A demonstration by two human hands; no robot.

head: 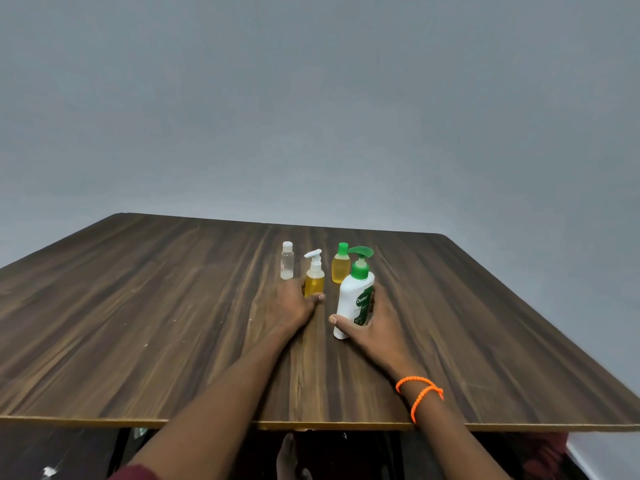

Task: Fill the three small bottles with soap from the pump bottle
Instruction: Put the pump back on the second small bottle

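Pump bottle [355, 299] upright on the table [156, 323], nearest me, so it can dispense into the three small ones behind. My right hand [377, 323] wraps it, thumb in front. My left hand [292, 303] cups the yellow bottle [314, 280], likely to steady it. Clear bottle [287, 261] and green-capped bottle [341, 265] stand untouched.

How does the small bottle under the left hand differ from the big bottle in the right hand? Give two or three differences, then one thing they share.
The yellow pump bottle is small and see-through; the white soap bottle is larger and opaque. The yellow one's pump is white, the white one's green. The left hand grips the yellow, the right hand the white. Both stand upright on the table.
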